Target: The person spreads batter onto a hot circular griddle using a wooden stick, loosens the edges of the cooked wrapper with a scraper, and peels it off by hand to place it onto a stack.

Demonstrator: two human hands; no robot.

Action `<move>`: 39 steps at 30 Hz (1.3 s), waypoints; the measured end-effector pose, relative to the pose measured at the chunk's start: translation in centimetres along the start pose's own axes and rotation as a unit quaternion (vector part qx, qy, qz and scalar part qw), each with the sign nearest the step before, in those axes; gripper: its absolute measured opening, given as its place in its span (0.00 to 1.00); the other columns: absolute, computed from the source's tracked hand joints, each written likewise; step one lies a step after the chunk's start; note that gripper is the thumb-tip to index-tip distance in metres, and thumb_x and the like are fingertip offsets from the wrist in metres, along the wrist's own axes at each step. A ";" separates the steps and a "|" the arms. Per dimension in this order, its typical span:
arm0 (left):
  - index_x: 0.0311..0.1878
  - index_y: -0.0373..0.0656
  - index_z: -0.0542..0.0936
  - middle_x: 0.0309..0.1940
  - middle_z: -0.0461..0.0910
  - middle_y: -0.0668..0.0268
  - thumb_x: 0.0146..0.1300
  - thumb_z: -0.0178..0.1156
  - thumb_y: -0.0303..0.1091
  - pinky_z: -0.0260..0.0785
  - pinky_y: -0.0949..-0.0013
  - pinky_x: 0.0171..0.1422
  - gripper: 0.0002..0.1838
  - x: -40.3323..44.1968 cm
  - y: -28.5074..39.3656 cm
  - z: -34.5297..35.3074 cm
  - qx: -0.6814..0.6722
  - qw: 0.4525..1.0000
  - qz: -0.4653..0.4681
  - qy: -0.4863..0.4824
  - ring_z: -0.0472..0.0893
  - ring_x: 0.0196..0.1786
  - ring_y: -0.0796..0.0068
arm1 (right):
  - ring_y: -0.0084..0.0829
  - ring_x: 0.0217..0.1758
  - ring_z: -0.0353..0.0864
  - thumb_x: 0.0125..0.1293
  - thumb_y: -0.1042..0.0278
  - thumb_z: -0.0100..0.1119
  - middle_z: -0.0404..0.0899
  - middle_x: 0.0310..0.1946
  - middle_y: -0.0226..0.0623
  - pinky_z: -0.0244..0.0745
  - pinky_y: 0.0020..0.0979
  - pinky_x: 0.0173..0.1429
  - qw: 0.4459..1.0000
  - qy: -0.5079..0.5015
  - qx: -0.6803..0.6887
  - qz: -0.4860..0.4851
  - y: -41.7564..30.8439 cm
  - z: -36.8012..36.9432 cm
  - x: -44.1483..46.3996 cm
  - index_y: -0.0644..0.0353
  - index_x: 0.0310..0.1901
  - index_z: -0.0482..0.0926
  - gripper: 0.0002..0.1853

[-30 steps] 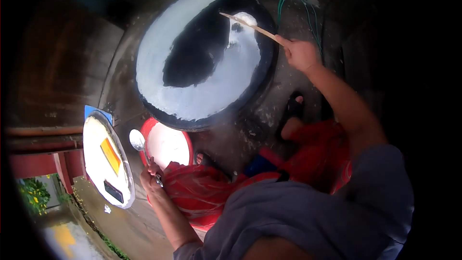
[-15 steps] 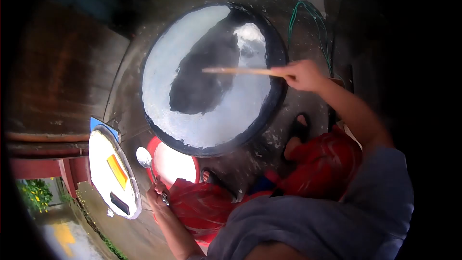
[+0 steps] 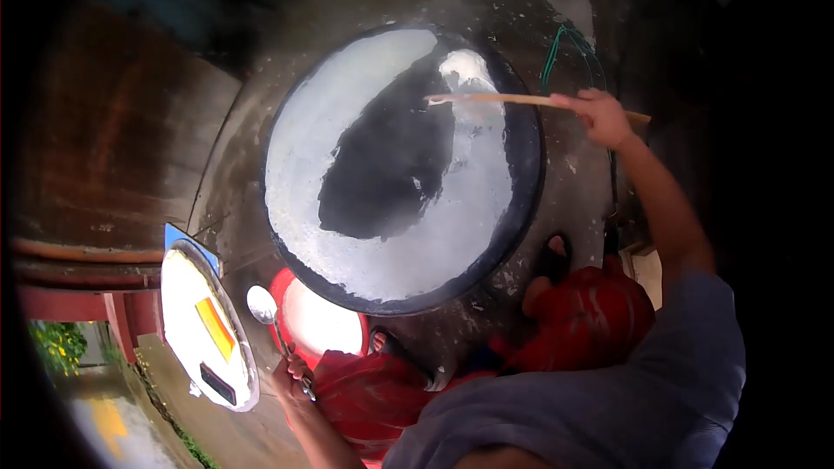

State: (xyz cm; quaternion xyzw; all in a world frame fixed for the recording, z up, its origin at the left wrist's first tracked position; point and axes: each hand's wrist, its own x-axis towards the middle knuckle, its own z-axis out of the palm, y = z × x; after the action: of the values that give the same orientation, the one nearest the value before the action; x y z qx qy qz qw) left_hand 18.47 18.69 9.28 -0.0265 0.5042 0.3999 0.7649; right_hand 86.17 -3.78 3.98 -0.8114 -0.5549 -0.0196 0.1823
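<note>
My right hand grips a long wooden stick near its rear end. Its far tip, coated white, hangs over the right part of a big round dark griddle; contact with the surface cannot be made out. A broad curved band of white batter coats much of the griddle, around a bare dark middle, with a thicker white lump at the upper right. Low on the left, my left hand is closed around the handle of a metal ladle. The ladle's bowl is beside a red bucket of white liquid.
At the left stands a round white-topped surface bearing a yellow-orange object and a dark phone-like object. A green cord lies beyond the griddle. Red cloth covers my legs, close to the bucket.
My right hand has moved right and up with the stick, drawing its tip toward the upper right of the griddle. My left hand still holds the ladle. The whole view has shifted slightly.
</note>
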 end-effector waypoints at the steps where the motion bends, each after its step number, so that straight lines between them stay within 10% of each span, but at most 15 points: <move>1: 0.49 0.31 0.69 0.24 0.70 0.65 0.68 0.41 0.32 0.62 0.77 0.17 0.15 -0.1 -0.1 0.1 0.008 1.000 0.010 -0.001 0.68 0.18 0.79 | 0.38 0.37 0.74 0.46 0.82 0.51 0.70 0.27 0.34 0.70 0.36 0.41 0.999 0.010 -0.049 0.023 0.6 0.0 0.9 0.29 0.58 0.69 0.38; 8: 0.49 0.30 0.68 0.25 0.69 0.64 0.69 0.39 0.32 0.62 0.77 0.17 0.15 0.2 -1.3 2.6 -0.012 1.000 -0.012 -0.022 0.67 0.19 0.78 | 0.45 0.46 0.76 0.60 0.75 0.43 0.72 0.45 0.44 0.73 0.41 0.49 0.992 -0.022 -0.061 0.112 -7.5 5.2 14.4 0.47 0.58 0.67 0.23; 14: 0.50 0.29 0.67 0.24 0.69 0.64 0.69 0.37 0.34 0.61 0.77 0.18 0.17 -0.1 -1.4 1.6 -0.023 0.998 -0.035 -0.052 0.67 0.19 0.78 | 0.45 0.45 0.77 0.58 0.75 0.45 0.78 0.40 0.48 0.73 0.40 0.48 0.967 -0.010 0.070 0.245 -10.0 2.5 9.6 0.54 0.55 0.70 0.21; 17: 0.50 0.29 0.67 0.25 0.69 0.64 0.70 0.37 0.34 0.61 0.76 0.18 0.17 -0.2 -1.4 1.4 -0.023 0.997 -0.038 -0.064 0.67 0.19 0.78 | 0.29 0.29 0.76 0.58 0.78 0.47 0.76 0.27 0.37 0.71 0.27 0.38 0.947 0.045 0.245 0.202 -7.7 4.0 7.0 0.54 0.52 0.75 0.20; 18: 0.50 0.29 0.67 0.25 0.69 0.64 0.70 0.36 0.34 0.60 0.76 0.18 0.18 -0.2 -1.3 1.3 -0.026 0.996 -0.037 -0.071 0.67 0.19 0.78 | 0.44 0.47 0.76 0.58 0.74 0.45 0.78 0.42 0.43 0.71 0.37 0.49 0.938 0.063 0.196 0.280 -6.9 4.3 6.7 0.50 0.50 0.76 0.18; 21: 0.51 0.29 0.67 0.25 0.69 0.63 0.70 0.36 0.35 0.60 0.76 0.19 0.18 -0.1 -1.1 0.6 -0.033 0.994 -0.057 -0.088 0.67 0.20 0.77 | 0.42 0.45 0.78 0.60 0.72 0.44 0.79 0.41 0.43 0.73 0.35 0.46 0.934 0.039 0.254 0.247 -10.2 4.8 5.5 0.52 0.50 0.76 0.17; 24: 0.51 0.28 0.66 0.26 0.69 0.62 0.70 0.36 0.35 0.60 0.75 0.20 0.18 -0.3 -1.2 0.1 -0.037 0.990 -0.070 -0.114 0.67 0.21 0.77 | 0.35 0.41 0.79 0.63 0.68 0.46 0.80 0.38 0.43 0.71 0.32 0.45 0.781 -0.091 0.436 0.438 -13.8 1.8 6.1 0.54 0.51 0.76 0.16; 28: 0.52 0.29 0.66 0.26 0.70 0.61 0.70 0.35 0.36 0.60 0.75 0.21 0.19 -0.6 -1.5 -0.6 -0.022 0.988 -0.062 -0.137 0.66 0.22 0.77 | 0.36 0.40 0.79 0.63 0.66 0.46 0.80 0.39 0.44 0.71 0.30 0.44 0.898 0.080 0.353 0.250 -11.9 9.7 6.8 0.49 0.50 0.78 0.15; 33: 0.53 0.32 0.65 0.26 0.70 0.62 0.71 0.34 0.37 0.59 0.76 0.22 0.18 -1.3 -1.7 -0.9 -0.021 0.987 -0.074 -0.143 0.66 0.22 0.77 | 0.39 0.44 0.78 0.61 0.65 0.47 0.79 0.42 0.38 0.72 0.33 0.48 0.923 -0.061 0.239 0.294 -19.5 3.6 5.4 0.36 0.49 0.78 0.16; 39: 0.53 0.32 0.65 0.26 0.69 0.62 0.71 0.34 0.38 0.59 0.77 0.21 0.19 -1.8 -1.2 -2.4 -0.003 0.990 -0.056 -0.130 0.66 0.22 0.77 | 0.41 0.47 0.77 0.62 0.64 0.46 0.78 0.43 0.41 0.72 0.36 0.49 0.888 0.083 0.227 0.392 -14.9 5.8 1.3 0.39 0.49 0.78 0.16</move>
State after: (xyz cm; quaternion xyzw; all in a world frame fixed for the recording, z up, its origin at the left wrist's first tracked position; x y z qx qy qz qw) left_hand 17.08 15.75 9.14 -0.0046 0.3969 0.3582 0.8451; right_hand 72.18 3.96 2.97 -0.8949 -0.1635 0.1128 0.3997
